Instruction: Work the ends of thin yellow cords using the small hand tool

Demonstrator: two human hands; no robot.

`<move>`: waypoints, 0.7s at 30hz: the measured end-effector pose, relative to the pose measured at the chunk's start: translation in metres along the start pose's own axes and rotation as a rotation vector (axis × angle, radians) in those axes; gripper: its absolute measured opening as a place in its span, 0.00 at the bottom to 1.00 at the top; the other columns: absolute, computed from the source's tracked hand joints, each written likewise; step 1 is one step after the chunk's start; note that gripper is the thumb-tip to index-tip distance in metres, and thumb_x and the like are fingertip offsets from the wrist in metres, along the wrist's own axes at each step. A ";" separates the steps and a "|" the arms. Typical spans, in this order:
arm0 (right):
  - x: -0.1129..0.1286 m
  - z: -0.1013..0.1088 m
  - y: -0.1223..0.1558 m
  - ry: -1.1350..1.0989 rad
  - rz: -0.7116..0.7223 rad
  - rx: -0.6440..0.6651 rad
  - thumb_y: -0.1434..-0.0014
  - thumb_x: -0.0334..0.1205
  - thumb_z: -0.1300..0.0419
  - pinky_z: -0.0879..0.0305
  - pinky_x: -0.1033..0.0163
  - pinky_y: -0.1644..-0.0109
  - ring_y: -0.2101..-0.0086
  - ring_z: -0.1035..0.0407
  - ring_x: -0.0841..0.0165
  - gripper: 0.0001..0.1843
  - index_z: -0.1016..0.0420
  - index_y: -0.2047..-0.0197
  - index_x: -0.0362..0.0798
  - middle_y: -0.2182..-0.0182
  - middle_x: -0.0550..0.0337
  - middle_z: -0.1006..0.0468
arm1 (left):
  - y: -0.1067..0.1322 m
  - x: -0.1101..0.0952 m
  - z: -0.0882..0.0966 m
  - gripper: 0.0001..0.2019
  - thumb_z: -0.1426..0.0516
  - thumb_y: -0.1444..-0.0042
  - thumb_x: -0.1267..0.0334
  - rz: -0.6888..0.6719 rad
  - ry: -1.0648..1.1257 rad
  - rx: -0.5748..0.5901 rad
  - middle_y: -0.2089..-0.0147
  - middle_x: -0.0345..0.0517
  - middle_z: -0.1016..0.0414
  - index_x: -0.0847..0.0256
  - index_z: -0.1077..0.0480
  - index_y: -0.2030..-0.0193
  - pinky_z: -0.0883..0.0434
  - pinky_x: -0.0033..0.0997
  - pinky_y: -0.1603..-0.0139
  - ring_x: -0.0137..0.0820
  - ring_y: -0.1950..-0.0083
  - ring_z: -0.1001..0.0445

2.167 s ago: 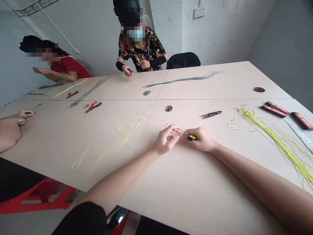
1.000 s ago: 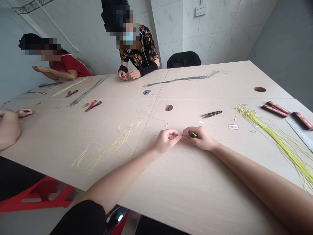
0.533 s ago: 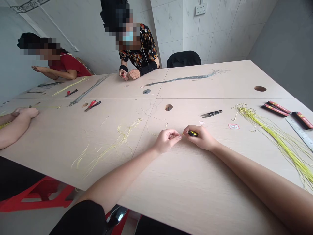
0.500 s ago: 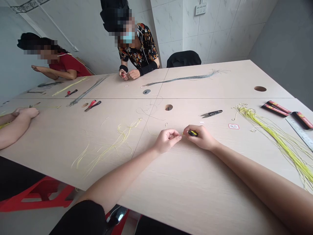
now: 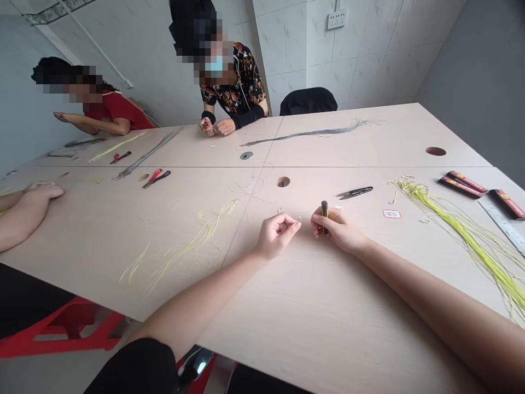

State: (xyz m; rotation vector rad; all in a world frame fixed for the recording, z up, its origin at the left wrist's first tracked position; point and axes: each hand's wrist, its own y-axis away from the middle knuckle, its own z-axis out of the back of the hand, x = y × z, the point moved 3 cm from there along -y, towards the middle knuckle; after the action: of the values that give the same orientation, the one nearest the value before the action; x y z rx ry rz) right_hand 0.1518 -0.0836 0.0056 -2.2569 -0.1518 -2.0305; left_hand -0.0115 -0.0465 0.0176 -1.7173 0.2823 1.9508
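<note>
My left hand [image 5: 277, 234] rests on the light wooden table [image 5: 320, 306] with its fingers curled in a pinch on a thin yellow cord [image 5: 296, 220], whose small end shows by the fingertips. A short gap to the right, my right hand [image 5: 337, 230] is closed round a small dark tool [image 5: 324, 209] that stands upright out of the fist. The two hands do not touch.
Black snips [image 5: 355, 192] and a table hole [image 5: 283, 181] lie just beyond my hands. A bundle of yellow cords [image 5: 463, 232], red-black packets [image 5: 463, 183] and a ruler [image 5: 502, 220] are at the right. Loose yellow strands [image 5: 192, 241] lie left. Three other people work along the far and left sides; red pliers [image 5: 156, 178] are there.
My hands have drawn apart. The right hand has turned the tool from lying sideways at the left fingertips to standing upright. The left hand keeps its pinch.
</note>
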 end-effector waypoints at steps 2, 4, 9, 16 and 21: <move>-0.003 -0.005 0.002 -0.061 -0.053 0.085 0.43 0.53 0.44 0.44 0.67 0.75 0.79 0.40 0.75 0.19 0.40 0.73 0.46 0.79 0.64 0.35 | 0.001 -0.001 0.000 0.16 0.41 0.47 0.52 -0.044 -0.013 0.001 0.81 0.35 0.41 0.63 0.35 0.75 0.47 0.22 0.79 0.20 0.80 0.46; -0.005 -0.008 0.003 -0.054 -0.101 0.135 0.44 0.55 0.42 0.50 0.69 0.79 0.82 0.47 0.77 0.21 0.42 0.74 0.47 0.83 0.68 0.41 | 0.002 -0.002 -0.001 0.16 0.42 0.46 0.53 -0.084 -0.022 0.005 0.81 0.35 0.41 0.63 0.35 0.75 0.47 0.22 0.79 0.20 0.80 0.46; -0.003 -0.005 0.003 -0.026 -0.099 0.114 0.48 0.55 0.38 0.59 0.70 0.80 0.83 0.57 0.80 0.27 0.50 0.78 0.48 0.84 0.72 0.52 | 0.004 -0.004 -0.002 0.15 0.42 0.45 0.55 -0.153 -0.010 0.019 0.81 0.34 0.41 0.63 0.36 0.75 0.47 0.22 0.79 0.20 0.80 0.46; 0.004 -0.012 0.005 0.106 -0.076 0.140 0.43 0.58 0.48 0.63 0.67 0.79 0.82 0.59 0.79 0.27 0.50 0.82 0.47 0.85 0.69 0.53 | 0.006 -0.005 -0.002 0.16 0.42 0.45 0.52 -0.149 -0.033 0.020 0.81 0.34 0.42 0.62 0.36 0.75 0.48 0.23 0.79 0.20 0.80 0.47; 0.008 -0.021 0.004 0.253 -0.063 0.094 0.45 0.53 0.46 0.64 0.67 0.78 0.81 0.60 0.79 0.26 0.53 0.83 0.47 0.85 0.69 0.55 | 0.006 -0.009 0.000 0.17 0.42 0.45 0.51 -0.201 -0.066 -0.038 0.81 0.35 0.42 0.62 0.35 0.75 0.46 0.24 0.78 0.21 0.79 0.46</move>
State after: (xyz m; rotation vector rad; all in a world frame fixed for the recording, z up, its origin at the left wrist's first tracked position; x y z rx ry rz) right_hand 0.1326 -0.0905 0.0156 -1.9440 -0.2937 -2.2662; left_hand -0.0142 -0.0539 0.0247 -1.6336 0.0471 1.8715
